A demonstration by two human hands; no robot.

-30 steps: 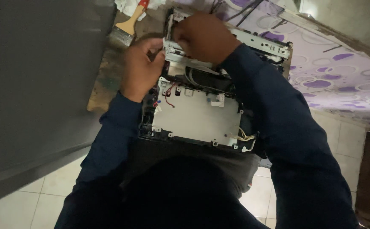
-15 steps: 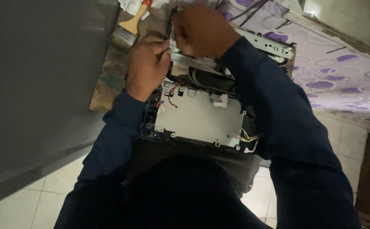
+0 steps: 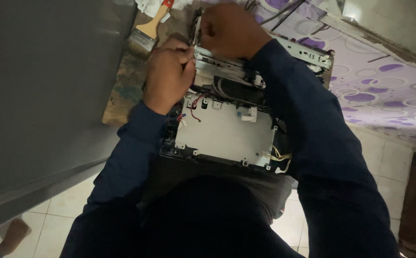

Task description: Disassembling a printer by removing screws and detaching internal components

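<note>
An opened electronic device (image 3: pixel 227 134) with a bare metal plate and loose wires rests against my lap on a worn wooden board (image 3: pixel 122 91). My left hand (image 3: pixel 167 76) is closed at the device's upper left corner, fingers pinched on something I cannot make out. My right hand (image 3: pixel 229 28) grips a thin upright part at the device's top edge, next to a long metal bracket (image 3: pixel 308 52). Red wires (image 3: pixel 193 105) run just below my left hand.
A paintbrush (image 3: pixel 146 33) with a wooden handle lies on the board, left of my hands. A white cloth with purple circles (image 3: pixel 384 95) covers the surface to the right. A grey panel (image 3: pixel 41 86) stands at left, over a tiled floor (image 3: pixel 50 220).
Both hands have shifted slightly toward the device's top edge. My left hand has closed in nearer my right hand at the upright part.
</note>
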